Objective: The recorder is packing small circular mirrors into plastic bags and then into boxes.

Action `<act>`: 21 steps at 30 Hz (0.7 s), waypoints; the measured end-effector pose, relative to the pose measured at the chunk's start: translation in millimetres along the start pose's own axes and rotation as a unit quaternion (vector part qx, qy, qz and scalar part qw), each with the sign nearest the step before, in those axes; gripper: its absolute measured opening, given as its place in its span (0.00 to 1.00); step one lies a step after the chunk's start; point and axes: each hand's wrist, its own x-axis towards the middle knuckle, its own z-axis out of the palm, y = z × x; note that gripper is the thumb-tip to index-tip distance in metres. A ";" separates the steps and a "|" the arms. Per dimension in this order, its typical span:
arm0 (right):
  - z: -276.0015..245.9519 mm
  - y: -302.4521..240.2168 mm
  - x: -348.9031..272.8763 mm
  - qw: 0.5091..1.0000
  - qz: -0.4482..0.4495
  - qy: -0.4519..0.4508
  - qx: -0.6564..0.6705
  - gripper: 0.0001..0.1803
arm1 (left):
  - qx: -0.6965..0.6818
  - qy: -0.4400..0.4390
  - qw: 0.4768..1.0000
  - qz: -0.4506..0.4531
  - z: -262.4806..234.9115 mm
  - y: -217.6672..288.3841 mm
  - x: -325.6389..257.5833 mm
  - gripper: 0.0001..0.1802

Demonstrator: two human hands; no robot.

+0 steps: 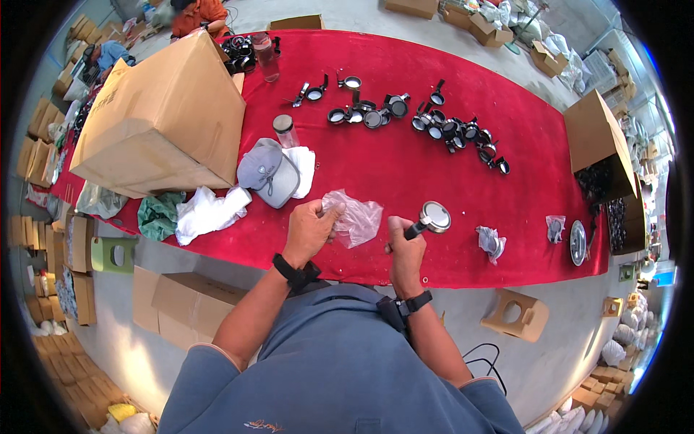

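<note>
My left hand (309,230) grips a crumpled clear plastic bag (354,218) just above the near edge of the red table (405,173). My right hand (405,246) is closed around the black handle of a small round magnifier with a silver rim (434,215), held upright beside the bag. The bag and the magnifier are close together but apart. Both wrists wear black bands.
Several black round magnifiers (448,130) lie scattered at the table's far side. A large cardboard box (163,119), grey cap (267,173), white cloth (210,211), small bagged items (491,242) and a round disc (577,242) also sit there. An open box (600,145) stands right.
</note>
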 end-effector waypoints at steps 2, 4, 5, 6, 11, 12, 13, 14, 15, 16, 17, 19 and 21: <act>4.2 -3.0 -3.6 0.991 -0.053 -0.065 -0.108 0.24 | 0.072 0.002 0.997 0.039 4.9 4.7 2.0 0.21; 11.4 -7.9 -9.2 0.965 -0.088 -0.116 -0.218 0.28 | 0.095 -0.024 0.994 0.048 11.9 11.4 -1.1 0.24; 13.2 -10.4 -7.8 0.947 -0.087 -0.137 -0.276 0.24 | 0.097 -0.029 0.994 0.049 13.7 14.2 -2.3 0.24; 12.0 -7.1 -7.0 0.954 -0.071 -0.127 -0.263 0.21 | 0.081 -0.059 0.995 0.025 15.0 16.2 -3.4 0.23; -1.5 9.7 7.4 0.988 -0.062 -0.020 -0.142 0.13 | 0.153 -0.136 0.978 0.049 6.0 13.3 -2.9 0.16; -4.8 9.4 9.2 0.993 -0.030 -0.009 -0.118 0.11 | 0.182 -0.128 0.972 0.078 4.9 12.7 -5.7 0.17; -7.2 6.8 10.0 0.996 0.001 0.002 -0.093 0.10 | 0.210 -0.121 0.964 0.109 4.6 15.7 -8.6 0.20; -10.2 8.7 12.0 0.995 0.008 0.005 -0.099 0.10 | 0.211 -0.123 0.963 0.111 6.1 17.6 -11.0 0.20; -13.7 12.6 14.1 0.995 0.007 0.008 -0.098 0.10 | 0.221 -0.125 0.950 0.180 9.1 19.7 -13.1 0.16; -15.0 13.7 14.9 0.990 0.005 -0.007 -0.139 0.14 | 0.230 -0.125 0.933 0.248 11.6 21.5 -14.4 0.12; -17.8 13.9 16.1 0.984 0.002 -0.021 -0.179 0.18 | 0.230 -0.126 0.932 0.250 14.8 24.3 -14.9 0.12; -29.3 -1.8 13.2 0.955 -0.008 -0.057 -0.289 0.22 | 0.217 -0.086 0.942 0.240 18.7 28.5 -14.3 0.09; -43.3 -18.6 12.0 0.914 -0.021 -0.093 -0.395 0.26 | 0.213 -0.066 0.949 0.222 17.9 22.0 -4.5 0.08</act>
